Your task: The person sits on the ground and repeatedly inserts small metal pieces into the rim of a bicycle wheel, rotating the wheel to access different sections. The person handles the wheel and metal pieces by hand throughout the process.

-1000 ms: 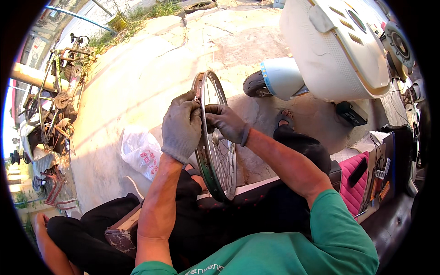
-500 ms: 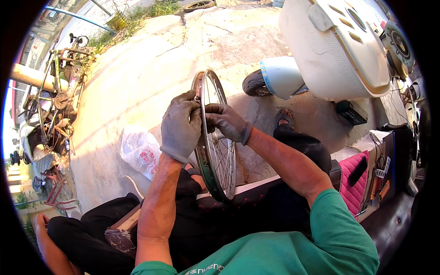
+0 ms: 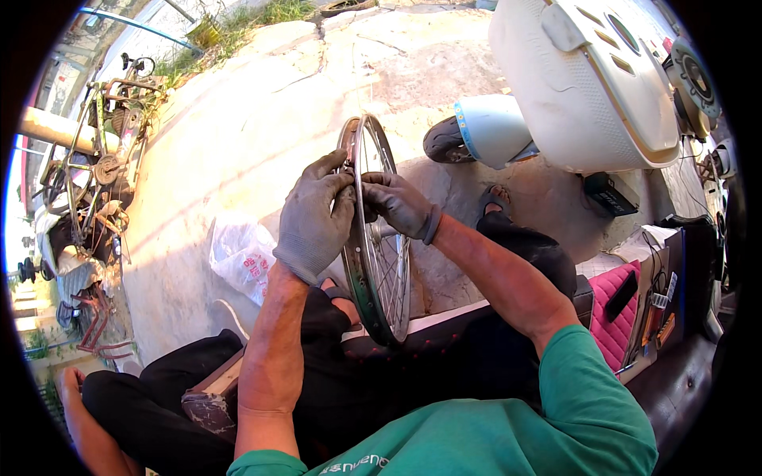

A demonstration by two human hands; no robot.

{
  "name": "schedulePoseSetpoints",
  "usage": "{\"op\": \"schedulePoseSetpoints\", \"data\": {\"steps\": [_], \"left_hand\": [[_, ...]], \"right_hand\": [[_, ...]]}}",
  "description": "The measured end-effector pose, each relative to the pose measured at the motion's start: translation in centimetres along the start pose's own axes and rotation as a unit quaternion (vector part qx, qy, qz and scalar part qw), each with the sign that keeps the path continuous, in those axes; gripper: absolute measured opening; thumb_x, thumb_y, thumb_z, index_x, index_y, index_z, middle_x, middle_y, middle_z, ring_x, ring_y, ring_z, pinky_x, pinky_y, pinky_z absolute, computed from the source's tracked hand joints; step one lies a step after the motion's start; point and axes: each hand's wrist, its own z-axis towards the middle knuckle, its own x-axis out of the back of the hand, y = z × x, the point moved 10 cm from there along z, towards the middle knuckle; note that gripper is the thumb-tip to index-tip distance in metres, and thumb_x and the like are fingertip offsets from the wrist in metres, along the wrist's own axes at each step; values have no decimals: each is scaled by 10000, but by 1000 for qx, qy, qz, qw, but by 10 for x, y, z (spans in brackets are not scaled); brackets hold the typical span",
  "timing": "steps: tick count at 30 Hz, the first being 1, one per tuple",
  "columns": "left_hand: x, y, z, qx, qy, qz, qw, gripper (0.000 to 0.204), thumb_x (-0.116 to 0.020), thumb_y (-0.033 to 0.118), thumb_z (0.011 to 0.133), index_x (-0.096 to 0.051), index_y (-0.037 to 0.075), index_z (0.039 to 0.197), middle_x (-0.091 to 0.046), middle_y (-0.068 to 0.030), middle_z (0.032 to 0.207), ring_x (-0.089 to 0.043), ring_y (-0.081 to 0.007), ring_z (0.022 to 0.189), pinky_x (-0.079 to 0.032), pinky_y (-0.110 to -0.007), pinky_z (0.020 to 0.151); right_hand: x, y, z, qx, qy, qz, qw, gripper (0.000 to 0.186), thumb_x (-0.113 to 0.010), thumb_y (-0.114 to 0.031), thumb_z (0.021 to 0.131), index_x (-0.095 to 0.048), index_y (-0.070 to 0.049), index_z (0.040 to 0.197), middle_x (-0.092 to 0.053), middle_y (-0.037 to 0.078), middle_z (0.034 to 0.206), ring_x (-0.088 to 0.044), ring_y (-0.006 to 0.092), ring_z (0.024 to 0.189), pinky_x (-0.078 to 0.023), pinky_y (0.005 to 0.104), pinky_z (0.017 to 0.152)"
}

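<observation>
A spoked bicycle wheel without a tyre stands upright between my knees, its narrow side turned toward me. My left hand, in a grey glove, is closed at the outer face of the rim, thumb and fingertips pinched on it. From the other side my right hand, also gloved, reaches in among the spokes, fingers curled against the inside of the rim near the left fingertips. Whether a small part lies between the fingertips is hidden.
A white plastic bag lies on the concrete at left. Rusty bicycle parts are heaped farther left. A light-blue and white scooter stands at right, near a dark box. Another person's arm shows at lower left. Beside me is a pink quilted pad.
Wheel and hands have shifted very slightly; my right fingers have moved a little up and inward along the rim. Both hands keep their hold.
</observation>
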Motion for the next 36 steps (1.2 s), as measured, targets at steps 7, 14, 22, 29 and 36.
{"op": "schedulePoseSetpoints", "data": {"steps": [7, 14, 22, 29, 36], "left_hand": [[-1, 4, 1, -24, 31, -5, 999, 298, -590, 7, 949, -686, -15, 1231, -632, -180, 1407, -635, -335, 1254, -529, -398, 1049], [-1, 5, 4, -29, 36, -33, 998, 324, -584, -2, 935, -678, -10, 1245, -642, -206, 1374, -628, -372, 1245, -515, -430, 1067], [-3, 4, 3, -48, 43, -22, 998, 340, -550, -18, 972, -665, 25, 1288, -648, -174, 1377, -647, -331, 1225, -532, -399, 1042], [-2, -13, 6, 10, 58, -153, 986, 414, -526, -40, 944, -673, 18, 1326, -665, -194, 1289, -678, -305, 1185, -535, -380, 1037], [-5, -17, 6, 21, 56, -143, 988, 423, -518, -37, 936, -681, 22, 1322, -669, -189, 1292, -678, -312, 1181, -533, -383, 1045]], "right_hand": [[-3, -10, 1, 27, 20, -68, 997, 238, -624, -254, 1081, -651, -51, 1203, -643, -13, 923, -576, 73, 771, -509, 248, 729], [-3, -10, -2, 11, 14, 6, 1000, 251, -639, -274, 1075, -645, -54, 1194, -644, -12, 931, -570, 70, 764, -504, 248, 716], [-1, -10, 1, 33, 18, -25, 999, 237, -596, -227, 1095, -631, -36, 1231, -645, 2, 938, -578, 89, 761, -513, 253, 718], [-5, -7, 1, 26, -22, 0, 999, 296, -563, -292, 1110, -635, -29, 1226, -646, 8, 930, -593, 101, 778, -516, 261, 716], [-7, -14, -2, 31, 19, -21, 999, 285, -604, -287, 1090, -646, -30, 1205, -652, 11, 930, -598, 102, 787, -525, 275, 730]]}}
